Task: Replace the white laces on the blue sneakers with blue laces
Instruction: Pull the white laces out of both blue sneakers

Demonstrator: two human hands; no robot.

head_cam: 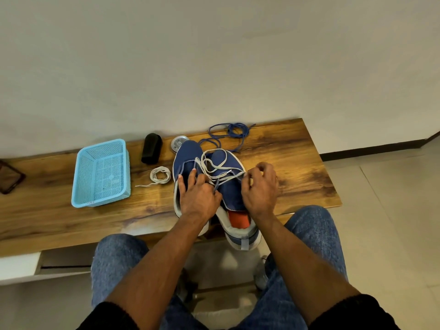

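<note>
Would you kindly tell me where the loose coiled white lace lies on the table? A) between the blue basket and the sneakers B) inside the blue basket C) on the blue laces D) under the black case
A: the coiled white lace lies on the bare wood between the blue basket and the sneakers.

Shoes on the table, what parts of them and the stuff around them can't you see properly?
- Left sneaker: the left hand covers its lacing, head view.
- Right hand: its fingertips curl away, so its grip on the white lace is unclear.
- Round silver thing: half hidden behind the left sneaker's toe, too small to name.
- Dark object: cut off by the left edge.
- Blue laces: a tangle, count unclear.
</note>
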